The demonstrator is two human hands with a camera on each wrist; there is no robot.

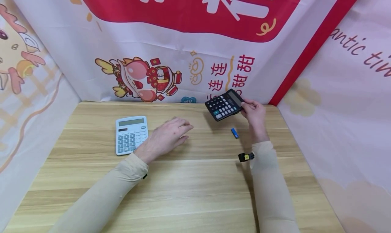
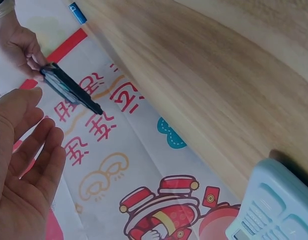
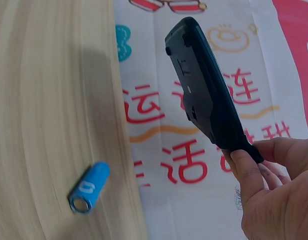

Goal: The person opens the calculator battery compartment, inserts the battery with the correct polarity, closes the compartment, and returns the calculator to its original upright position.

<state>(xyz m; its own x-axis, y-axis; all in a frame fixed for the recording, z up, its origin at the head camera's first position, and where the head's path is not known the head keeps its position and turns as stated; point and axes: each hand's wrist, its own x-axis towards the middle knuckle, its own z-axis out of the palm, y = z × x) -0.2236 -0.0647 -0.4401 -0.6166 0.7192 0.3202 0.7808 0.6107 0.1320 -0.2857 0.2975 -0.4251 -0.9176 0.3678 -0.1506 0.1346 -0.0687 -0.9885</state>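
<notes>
A black calculator [image 1: 224, 105] is held above the back right of the table by my right hand [image 1: 255, 116], whose thumb and fingers pinch its upper right corner. Its keys face up toward me in the head view, while the right wrist view shows its dark underside [image 3: 194, 85]. Below it lies a blue battery [image 1: 234, 133] on the wood. My left hand [image 1: 168, 136] hovers over the table with relaxed fingers, holding nothing. To that hand's left lies a light blue calculator [image 1: 131, 134], its lower right part hidden behind the wrist.
The wooden table [image 1: 195, 192] ends at the back against a printed white and red cloth [image 1: 183, 43]. More printed cloth hangs on the left and on the right [image 1: 336, 124]. A black wrist camera [image 1: 245, 157] sticks out from the right sleeve.
</notes>
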